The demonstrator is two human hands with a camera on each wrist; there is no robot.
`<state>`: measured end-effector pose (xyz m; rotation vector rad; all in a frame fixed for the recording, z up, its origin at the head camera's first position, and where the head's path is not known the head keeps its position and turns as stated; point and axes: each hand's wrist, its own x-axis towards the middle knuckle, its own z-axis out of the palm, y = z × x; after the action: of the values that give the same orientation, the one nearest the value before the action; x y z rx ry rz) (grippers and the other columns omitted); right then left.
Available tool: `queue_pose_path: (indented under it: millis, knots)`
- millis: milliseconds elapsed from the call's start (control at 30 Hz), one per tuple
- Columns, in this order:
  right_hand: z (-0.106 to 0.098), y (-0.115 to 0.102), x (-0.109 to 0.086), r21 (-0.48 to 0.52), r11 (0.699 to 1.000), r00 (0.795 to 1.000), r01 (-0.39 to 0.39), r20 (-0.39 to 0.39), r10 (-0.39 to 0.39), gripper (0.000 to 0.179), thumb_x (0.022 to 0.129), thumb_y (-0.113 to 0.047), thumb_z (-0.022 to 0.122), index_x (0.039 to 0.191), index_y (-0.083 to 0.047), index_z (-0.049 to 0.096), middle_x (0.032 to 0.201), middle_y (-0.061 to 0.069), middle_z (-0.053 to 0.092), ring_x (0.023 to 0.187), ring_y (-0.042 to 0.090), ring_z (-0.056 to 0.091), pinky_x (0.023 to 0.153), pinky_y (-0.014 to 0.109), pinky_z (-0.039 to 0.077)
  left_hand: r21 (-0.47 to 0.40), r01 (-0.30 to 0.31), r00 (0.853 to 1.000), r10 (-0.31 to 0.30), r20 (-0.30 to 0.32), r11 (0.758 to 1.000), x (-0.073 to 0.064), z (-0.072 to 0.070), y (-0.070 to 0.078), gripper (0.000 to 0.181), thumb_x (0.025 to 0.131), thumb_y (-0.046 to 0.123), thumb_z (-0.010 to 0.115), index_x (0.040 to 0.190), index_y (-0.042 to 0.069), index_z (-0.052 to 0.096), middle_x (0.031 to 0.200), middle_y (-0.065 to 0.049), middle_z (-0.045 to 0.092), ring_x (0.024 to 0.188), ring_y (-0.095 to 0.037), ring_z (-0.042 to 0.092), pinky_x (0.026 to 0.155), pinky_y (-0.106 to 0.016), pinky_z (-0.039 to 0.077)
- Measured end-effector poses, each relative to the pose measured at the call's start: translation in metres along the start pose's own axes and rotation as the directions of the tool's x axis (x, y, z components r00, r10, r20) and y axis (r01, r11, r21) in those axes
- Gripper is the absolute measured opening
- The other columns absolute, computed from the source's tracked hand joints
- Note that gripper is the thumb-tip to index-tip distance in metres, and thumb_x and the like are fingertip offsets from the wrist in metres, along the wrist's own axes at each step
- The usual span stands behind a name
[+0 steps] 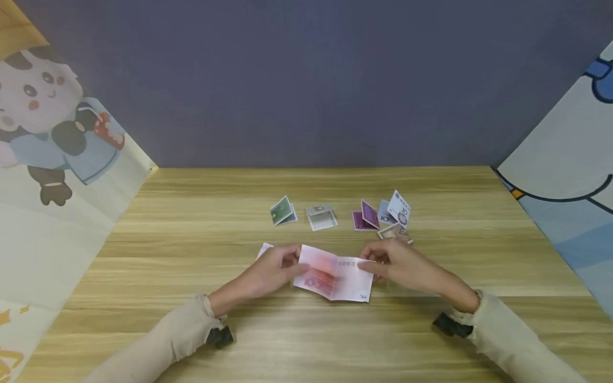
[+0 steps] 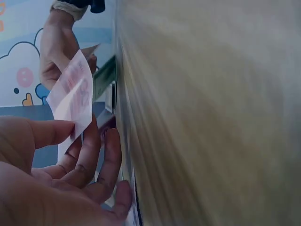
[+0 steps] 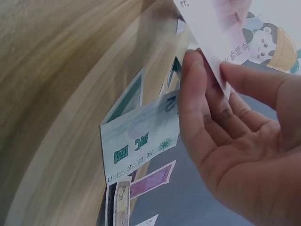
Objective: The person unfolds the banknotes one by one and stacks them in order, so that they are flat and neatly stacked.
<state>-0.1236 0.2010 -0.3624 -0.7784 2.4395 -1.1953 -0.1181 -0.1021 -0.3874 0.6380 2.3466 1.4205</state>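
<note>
A pink banknote (image 1: pixel 316 274) with a crease down its middle is held up off the wooden table between both hands. My left hand (image 1: pixel 273 271) pinches its left edge between thumb and fingers, as the left wrist view also shows on the pink note (image 2: pixel 75 94). At the other end, my right hand (image 1: pixel 399 266) pinches the right edge; in its wrist view the thumb lies on the note (image 3: pixel 218 33). A pale slip of paper (image 1: pixel 264 250) lies partly hidden behind the left hand.
Folded notes stand beyond the hands: green (image 1: pixel 282 211), grey (image 1: pixel 321 217), purple (image 1: pixel 366 215) and bluish-white (image 1: pixel 398 208). A brown note (image 1: pixel 395 232) lies just behind the right hand. A pale green note (image 3: pixel 141 136) stands folded in the right wrist view. A dark panel (image 1: pixel 325 85) rises behind the table.
</note>
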Motion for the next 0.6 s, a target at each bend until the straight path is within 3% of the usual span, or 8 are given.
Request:
queue_pose_path:
  millis: [100,233,400,600]
  knots:
    - [0.001,-0.001,0.000,0.011,1.000,1.000,-0.016,-0.009,0.017,0.011,0.097,-0.019,0.066,0.095,-0.009,0.071,0.074,-0.002,0.067,0.061,0.022,0.064,0.053,0.035,0.056,0.030,-0.012,0.999,0.013,-0.039,0.999,0.000,-0.002,-0.001,0.011,0.096,0.013,0.065,0.087,0.008,0.061,0.075,0.000,0.064,0.067,-0.014,0.058,0.059,-0.024,0.049]
    - [0.003,-0.004,-0.002,0.014,0.999,0.999,-0.042,-0.014,0.042,0.013,0.096,-0.017,0.067,0.097,-0.005,0.070,0.074,0.000,0.066,0.060,0.021,0.065,0.052,0.035,0.057,0.015,0.019,0.999,-0.019,-0.033,1.000,-0.008,-0.003,0.002,0.020,0.097,0.009,0.062,0.078,0.005,0.058,0.064,-0.002,0.062,0.054,-0.019,0.058,0.046,-0.022,0.043]
    - [0.010,-0.008,-0.007,-0.017,0.997,0.997,-0.081,0.004,0.081,0.007,0.094,-0.015,0.069,0.094,-0.008,0.071,0.071,-0.003,0.064,0.058,0.018,0.063,0.050,0.032,0.056,0.022,0.071,0.997,-0.071,0.005,0.997,-0.023,0.001,0.005,0.028,0.098,0.010,0.061,0.072,0.006,0.052,0.058,-0.003,0.062,0.042,-0.021,0.059,0.038,-0.022,0.041]
    - [0.025,-0.008,-0.012,-0.098,0.991,0.992,-0.095,0.074,0.102,0.003,0.093,-0.011,0.069,0.092,-0.010,0.071,0.065,-0.006,0.062,0.048,0.010,0.056,0.044,0.026,0.049,0.131,0.093,0.986,-0.109,0.123,0.987,-0.036,0.007,0.005,0.027,0.099,0.010,0.059,0.072,0.008,0.059,0.057,0.000,0.062,0.037,-0.011,0.052,0.034,-0.023,0.041]
